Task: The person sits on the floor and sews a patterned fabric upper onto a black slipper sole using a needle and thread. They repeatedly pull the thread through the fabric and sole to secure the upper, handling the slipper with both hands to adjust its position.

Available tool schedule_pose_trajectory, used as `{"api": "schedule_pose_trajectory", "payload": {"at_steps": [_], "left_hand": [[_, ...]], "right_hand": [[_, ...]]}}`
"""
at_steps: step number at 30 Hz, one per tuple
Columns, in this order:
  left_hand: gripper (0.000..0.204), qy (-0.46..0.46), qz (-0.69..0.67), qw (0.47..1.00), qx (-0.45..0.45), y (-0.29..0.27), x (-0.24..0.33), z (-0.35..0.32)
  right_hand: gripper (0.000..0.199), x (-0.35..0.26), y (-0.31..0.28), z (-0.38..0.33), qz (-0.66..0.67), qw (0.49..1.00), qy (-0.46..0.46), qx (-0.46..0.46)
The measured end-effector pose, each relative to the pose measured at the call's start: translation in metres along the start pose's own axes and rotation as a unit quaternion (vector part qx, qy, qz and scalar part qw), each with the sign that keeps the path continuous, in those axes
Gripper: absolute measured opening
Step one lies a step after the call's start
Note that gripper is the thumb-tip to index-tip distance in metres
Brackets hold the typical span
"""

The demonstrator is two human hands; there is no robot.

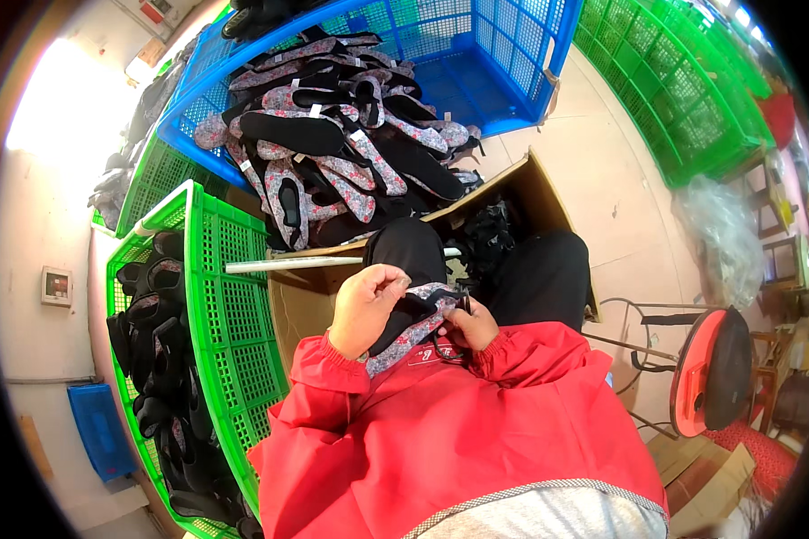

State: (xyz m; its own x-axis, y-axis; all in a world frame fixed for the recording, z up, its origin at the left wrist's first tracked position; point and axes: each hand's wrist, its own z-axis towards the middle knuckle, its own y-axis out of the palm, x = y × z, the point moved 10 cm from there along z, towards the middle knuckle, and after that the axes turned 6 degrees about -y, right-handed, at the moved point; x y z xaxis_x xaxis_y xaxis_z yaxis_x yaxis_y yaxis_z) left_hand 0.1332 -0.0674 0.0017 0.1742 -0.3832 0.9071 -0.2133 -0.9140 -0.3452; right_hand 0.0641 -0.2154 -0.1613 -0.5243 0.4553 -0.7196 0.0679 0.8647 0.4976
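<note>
A fabric shoe (410,336) with a grey and red floral upper and black lining lies over my lap. At its right end, my right hand (473,325) grips the edge, thumb on top, near a small black strap. My left hand (367,310) is closed over the shoe's left side, with thumb and fingertips pinched together. What that pinch holds, if anything, is too small to tell. Part of the shoe is hidden behind the left hand and sleeve.
A blue crate (512,54) ahead spills a pile of similar floral shoes (351,171). Before my knees stands an open cardboard box (548,193) with black items inside. A green crate (229,314) of black shoes is at left; green crates (665,99) and a red stool (696,373) are at right.
</note>
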Motion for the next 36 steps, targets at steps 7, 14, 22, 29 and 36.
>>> {"api": "schedule_pose_trajectory", "payload": {"at_steps": [7, 14, 22, 29, 36], "left_hand": [[0.006, 0.000, -0.298, 0.955, -0.009, 0.007, -0.011, 0.008], [0.008, 0.017, -0.019, 1.000, -0.002, 0.005, -0.026, 0.016], [0.018, 0.137, 0.188, 0.968, -0.099, 0.020, 0.012, -0.004], [0.026, 0.228, 0.299, 0.909, -0.182, 0.040, 0.022, -0.023], [0.021, 0.156, 0.242, 0.950, -0.121, 0.037, 0.007, -0.016]], "right_hand": [[0.008, -0.006, 0.002, 0.000, 0.011, 0.999, 0.040, -0.011], [0.011, -0.012, 0.001, 0.001, 0.018, 0.999, 0.030, 0.009], [0.026, -0.010, -0.003, 0.010, 0.013, 0.999, 0.006, 0.034], [0.033, -0.014, -0.006, 0.029, -0.108, 0.986, -0.115, 0.049], [0.016, -0.041, -0.003, 0.017, -0.146, 0.980, -0.131, 0.023]]}}
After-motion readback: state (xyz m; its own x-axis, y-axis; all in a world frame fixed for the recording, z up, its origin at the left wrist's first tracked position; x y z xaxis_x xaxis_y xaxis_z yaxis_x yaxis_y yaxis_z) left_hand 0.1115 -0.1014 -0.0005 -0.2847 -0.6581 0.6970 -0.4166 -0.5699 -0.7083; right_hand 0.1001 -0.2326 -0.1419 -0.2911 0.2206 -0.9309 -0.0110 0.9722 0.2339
